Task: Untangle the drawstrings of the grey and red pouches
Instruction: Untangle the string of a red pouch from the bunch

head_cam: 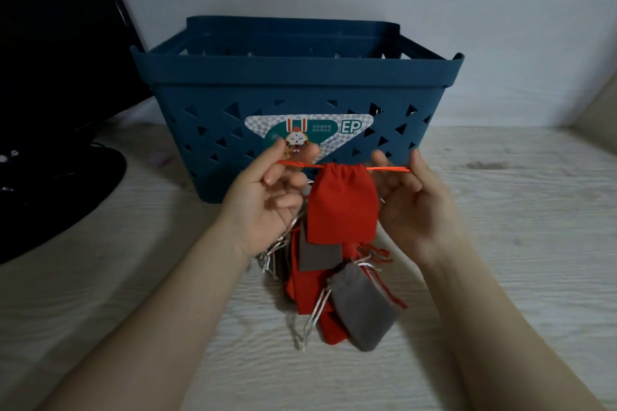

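Red cord stretched taut: my left hand (pixel 267 200) pinches one end at nine o'clock of the red pouch (pixel 342 207), my right hand (pixel 409 207) the other at three. I'd pull evenly, gently, so silver strings on the pile (pixel 337 294) below slip free. Pale wood-grain worktop (pixel 500 210), blue basket (pixel 293 90) at twelve.

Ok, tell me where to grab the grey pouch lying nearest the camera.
Probably pinch the gathered neck of the grey pouch, coming from above on its far-left end: the neck is bunched narrow there, the silver cords exit beside it, and the flat body offers little to hold.
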The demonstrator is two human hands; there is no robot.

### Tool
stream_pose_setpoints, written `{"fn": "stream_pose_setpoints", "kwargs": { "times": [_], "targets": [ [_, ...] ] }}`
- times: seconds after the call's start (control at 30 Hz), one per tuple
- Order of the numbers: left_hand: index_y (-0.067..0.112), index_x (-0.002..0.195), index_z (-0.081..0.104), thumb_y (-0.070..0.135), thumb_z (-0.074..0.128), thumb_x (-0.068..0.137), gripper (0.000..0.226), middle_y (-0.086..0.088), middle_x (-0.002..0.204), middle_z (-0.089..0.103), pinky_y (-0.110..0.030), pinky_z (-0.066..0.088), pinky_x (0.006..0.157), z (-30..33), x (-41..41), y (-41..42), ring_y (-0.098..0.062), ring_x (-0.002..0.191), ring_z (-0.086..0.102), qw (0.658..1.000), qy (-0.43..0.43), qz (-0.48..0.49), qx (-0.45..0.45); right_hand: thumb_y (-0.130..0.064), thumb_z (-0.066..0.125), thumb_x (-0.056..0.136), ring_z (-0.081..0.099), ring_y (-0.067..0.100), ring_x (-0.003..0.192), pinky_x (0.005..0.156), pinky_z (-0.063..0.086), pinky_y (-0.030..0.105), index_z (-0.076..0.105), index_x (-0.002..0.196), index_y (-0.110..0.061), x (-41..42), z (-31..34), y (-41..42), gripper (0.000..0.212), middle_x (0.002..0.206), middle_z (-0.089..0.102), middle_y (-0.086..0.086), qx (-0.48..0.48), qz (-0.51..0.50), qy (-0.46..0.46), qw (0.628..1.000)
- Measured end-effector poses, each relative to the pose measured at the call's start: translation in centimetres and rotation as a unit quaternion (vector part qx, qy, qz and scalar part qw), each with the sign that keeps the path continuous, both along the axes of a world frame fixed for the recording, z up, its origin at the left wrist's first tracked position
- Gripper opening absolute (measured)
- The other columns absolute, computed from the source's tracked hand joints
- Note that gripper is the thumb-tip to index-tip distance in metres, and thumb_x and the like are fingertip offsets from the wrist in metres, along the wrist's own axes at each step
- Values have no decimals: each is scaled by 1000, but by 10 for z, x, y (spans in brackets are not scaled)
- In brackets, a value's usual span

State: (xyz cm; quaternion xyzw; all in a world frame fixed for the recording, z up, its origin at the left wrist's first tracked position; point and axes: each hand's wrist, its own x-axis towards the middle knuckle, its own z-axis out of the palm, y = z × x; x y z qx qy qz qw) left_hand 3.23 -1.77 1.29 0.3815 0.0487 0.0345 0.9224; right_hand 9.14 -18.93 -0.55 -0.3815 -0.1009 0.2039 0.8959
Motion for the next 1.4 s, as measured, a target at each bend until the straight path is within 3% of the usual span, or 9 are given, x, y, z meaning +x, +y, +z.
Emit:
{"fn": "stream_pose_setpoints", "kwargs": {
  "times": [0.27, 0.4, 0.5, 0.63, 0.83, 0.97, 1.07, 1.23, 1.4],
  "targets": [
    [19, 44, 40, 31, 44, 85, 44, 7, 51, 38, -12, 20, 34, 1, 2, 0, -3, 33, 28, 996, -25, 5, -80, -45, 44, 78, 48, 3, 45, 51, 47, 16, 46, 45, -21, -4, 10, 9, 40, 47, 44, -10, 166, -40, 37, 985],
    [18, 51, 43, 31, 39, 95, 46, 5, 53, 48, -12, 26, 34, 3, 2, -9, -4, 35, 32, 999, -9, 37, -20, -32, 46, 90, 33, 3, 39, 44, 35, 15, 52, 51, -18, -6, 5, 9, 42, 54, 54, -7, -79, -100, -90, 988],
    [13, 65, 48, 30, 41, 95, 35, 0, 64, 65, -14, 41, 42, 5, -2, -16, -6, 42, 48, 995, -24, 50, 86, -11, 60, 88, 46, 0, 44, 49, 35, 13, 65, 60, -13, -13, 3, 16, 28, 55, 63, -11, -310, -188, -261, 895],
    [10, 70, 55, 25, 42, 95, 32, -1, 75, 70, -14, 41, 43, 8, -7, -20, -5, 43, 49, 983, -55, 58, 163, -5, 68, 80, 62, -5, 73, 71, 44, 10, 72, 72, -11, -12, -3, 23, 11, 72, 68, -14, -308, -189, -356, 862],
    [10, 69, 53, 25, 46, 92, 28, 1, 89, 67, -12, 31, 39, 5, -7, -21, -4, 39, 39, 968, -63, 90, 225, -21, 66, 78, 59, -8, 79, 76, 42, 8, 74, 75, -12, -11, -12, 29, 12, 80, 62, -19, -396, -182, -471, 767],
    [14, 84, 54, 35, 54, 74, 23, 2, 93, 64, -14, 38, 48, -1, -6, -27, -4, 47, 46, 966, -84, 90, 226, -9, 64, 84, 51, 2, 56, 59, 42, 14, 69, 71, -8, -14, -4, 27, 14, 83, 64, -5, -307, -155, -305, 888],
    [20, 89, 59, 21, 62, 82, 8, 3, 91, 63, -15, 44, 63, -11, -1, -26, -2, 62, 55, 928, -73, 109, 347, -20, 63, 78, 40, 6, 48, 53, 36, 18, 73, 70, -15, -14, -1, 20, 13, 75, 63, -1, -201, -101, -182, 957],
    [23, 71, 65, 20, 64, 84, 13, 15, 62, 63, -13, 42, 63, -17, -4, -30, 2, 62, 55, 872, -90, 76, 476, -16, 66, 81, 53, 5, 70, 61, 39, 15, 72, 74, -13, -18, -2, 21, 10, 86, 60, 3, -238, -112, -233, 936],
    [15, 79, 68, 12, 59, 87, 12, 4, 72, 66, -20, 46, 67, -15, -3, -30, -7, 69, 58, 905, -82, 79, 410, -12, 60, 83, 48, 2, 58, 58, 40, 15, 70, 81, -10, -20, 3, 23, 11, 80, 61, 0, -225, -113, -240, 937]
  ]
}}
